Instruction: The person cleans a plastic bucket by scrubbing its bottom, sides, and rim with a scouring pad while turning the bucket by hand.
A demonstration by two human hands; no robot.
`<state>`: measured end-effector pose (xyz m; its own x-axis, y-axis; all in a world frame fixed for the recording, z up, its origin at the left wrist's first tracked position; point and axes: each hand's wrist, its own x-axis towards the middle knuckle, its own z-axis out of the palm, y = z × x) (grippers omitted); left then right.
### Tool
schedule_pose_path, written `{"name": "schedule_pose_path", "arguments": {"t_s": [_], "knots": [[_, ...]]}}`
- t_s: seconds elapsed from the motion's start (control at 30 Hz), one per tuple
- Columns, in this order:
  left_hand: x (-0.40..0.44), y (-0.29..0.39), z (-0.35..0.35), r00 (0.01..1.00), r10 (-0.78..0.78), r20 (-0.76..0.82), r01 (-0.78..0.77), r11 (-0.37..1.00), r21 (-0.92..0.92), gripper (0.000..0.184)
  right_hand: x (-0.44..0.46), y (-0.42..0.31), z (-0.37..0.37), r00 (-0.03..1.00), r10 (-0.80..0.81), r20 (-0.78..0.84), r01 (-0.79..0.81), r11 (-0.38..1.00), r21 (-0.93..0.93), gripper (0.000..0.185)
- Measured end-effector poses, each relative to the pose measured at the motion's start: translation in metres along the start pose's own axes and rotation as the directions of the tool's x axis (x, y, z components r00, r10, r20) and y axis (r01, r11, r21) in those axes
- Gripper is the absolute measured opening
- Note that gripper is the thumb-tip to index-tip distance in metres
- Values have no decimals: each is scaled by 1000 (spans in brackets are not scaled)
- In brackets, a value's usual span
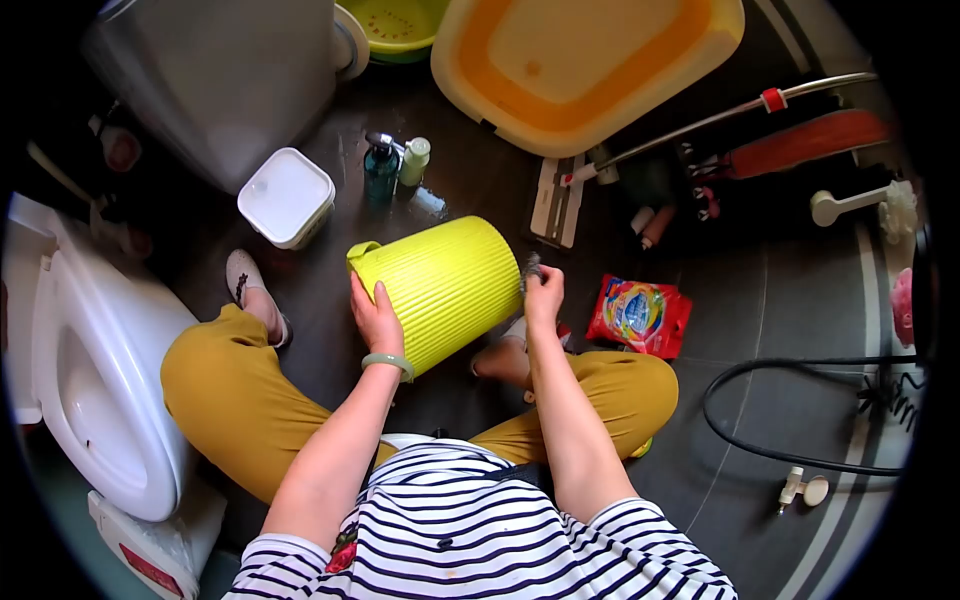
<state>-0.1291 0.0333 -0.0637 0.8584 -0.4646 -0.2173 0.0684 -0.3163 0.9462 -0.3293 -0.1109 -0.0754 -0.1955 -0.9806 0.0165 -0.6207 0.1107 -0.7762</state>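
A ribbed yellow-green plastic bin [440,290] lies tipped on its side between my knees, a small tab at its left end. My left hand [377,322], with a pale bangle at the wrist, grips that left end; the thumb rests on the outside and the other fingers are partly hidden. At the right end of the bin, my right hand [543,298] is closed on a grey scouring pad [531,272] that looks like steel wool. The pad is against or very close to the bin's right end. The inside of the bin is out of sight.
A white lidded tub [287,192], a dark pump bottle [381,170] and a green bottle [415,160] stand ahead. A red packet [638,315] lies right. The toilet [110,370] is left, an orange-white folding basin [590,70] ahead, a black hose [760,450] right.
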Motion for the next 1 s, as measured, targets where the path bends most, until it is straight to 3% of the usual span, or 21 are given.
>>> {"name": "schedule_pose_path", "arguments": {"t_s": [0.03, 0.07, 0.1, 0.17, 0.23, 0.3, 0.37, 0.4, 0.43, 0.5, 0.53, 0.57, 0.63, 0.7, 0.8, 0.83, 0.9, 0.93, 0.97, 1.0], "knots": [[0, 1, 0, 1000, 6, 4, -6, 1000, 3, 51, -9, 4, 1, 990, -132, 43, 133, 991, -21, 18], [0, 2, 0, 1000, 12, 7, -12, 1000, 6, 51, -22, 6, 9, 952, -306, 27, 306, 936, -176, 21], [-1, 3, -1, 1000, 18, 11, -18, 1000, 10, 51, -30, 1, 13, 951, -308, -21, 296, 930, -216, 22], [0, 4, -1, 1000, 15, 13, -15, 999, 28, 51, -15, -10, 16, 999, -46, 4, 46, 998, -53, 20], [4, 3, 0, 1000, -2, 3, 2, 999, 35, 51, 14, 1, 21, 997, 14, 82, -10, 999, -46, 20], [5, 5, 6, 1000, -18, -11, 18, 1000, 13, 51, 31, 2, 19, 974, 174, 146, -169, 984, -49, 18], [2, 2, 3, 1000, -18, -6, 18, 1000, 22, 51, 32, -1, 11, 964, 260, 61, -266, 957, 118, 22], [0, 1, 2, 1000, -16, -2, 16, 999, 27, 51, 25, 1, 9, 989, 145, 8, -145, 983, 112, 21], [-1, -1, 0, 1000, -15, 2, 14, 999, 32, 51, 14, 5, 9, 988, 154, 17, -155, 983, 102, 21], [-4, 0, 0, 1000, 9, 5, -9, 999, 39, 52, -8, 7, 13, 973, -214, 84, 222, 970, -99, 21], [-6, 2, -1, 1000, 16, 8, -17, 999, 44, 52, -23, -3, 13, 961, -273, 41, 276, 934, -228, 23], [-7, 4, -1, 1000, 24, 10, -24, 998, 50, 53, -19, -5, 15, 960, -275, 44, 278, 935, -221, 23], [-9, 2, -1, 1000, 20, 12, -21, 997, 74, 53, -5, -9, 18, 1000, 20, 15, -19, 998, -52, 20], [-11, 2, -1, 1000, 21, 19, -22, 997, 74, 54, 5, -17, 13, 992, 94, 83, -89, 994, -70, 21], [-21, 5, 0, 999, -39, -17, 40, 999, 27, 54, -11, -33, 10, 940, -281, 196, 330, 894, -304, 20], [-24, -1, 1, 1000, 6, -23, -4, 999, 53, 54, -22, -37, 10, 893, -402, 203, 448, 839, -308, 20], [-27, -6, 0, 998, 51, -28, -49, 995, 89, 54, -15, -25, 9, 857, -482, 180, 515, 815, -266, 19], [-29, -4, 0, 998, 53, -25, -50, 995, 90, 54, -4, -23, 9, 902, -403, 156, 431, 860, -273, 17], [-29, -3, -1, 998, 57, -24, -54, 995, 88, 54, 11, -21, 6, 964, -193, 184, 237, 936, -261, 18], [-29, -2, -1, 998, 60, -23, -58, 995, 86, 54, 16, -24, 7, 967, -138, 215, 189, 953, -238, 18]]}}
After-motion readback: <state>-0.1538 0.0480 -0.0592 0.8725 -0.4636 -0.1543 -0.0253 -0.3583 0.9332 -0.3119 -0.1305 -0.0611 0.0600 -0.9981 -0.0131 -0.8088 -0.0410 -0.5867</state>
